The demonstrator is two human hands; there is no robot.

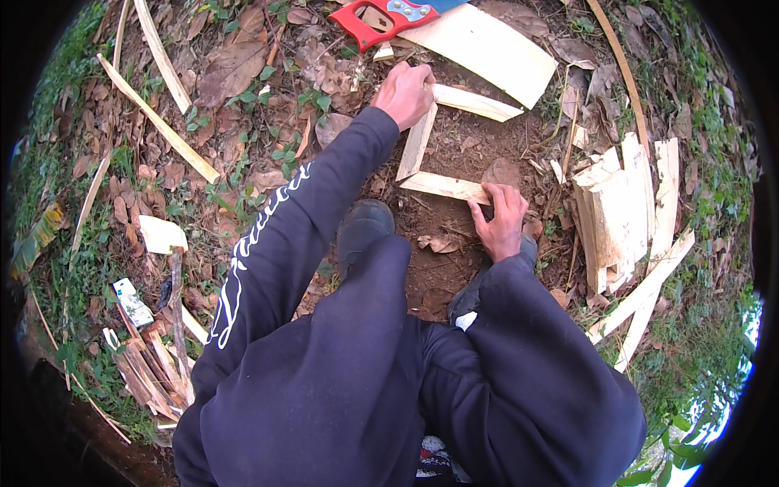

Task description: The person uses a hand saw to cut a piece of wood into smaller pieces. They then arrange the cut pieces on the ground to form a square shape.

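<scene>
Three short pale wooden strips with slanted ends lie on bare soil in a three-sided frame, its right side without a strip. My left hand is closed at the far left corner, where the far wooden strip meets the left wooden strip; its fingertips are partly hidden. Between thumb and fingers, my right hand pinches the right end of the near wooden strip. The near strip's other end touches the left strip at the near corner.
Beyond the frame lie a handsaw with a red handle and a wide pale board. Split wood pieces are stacked at right. Long thin strips and a bundle of wood scraps lie at left. My boots flank the soil.
</scene>
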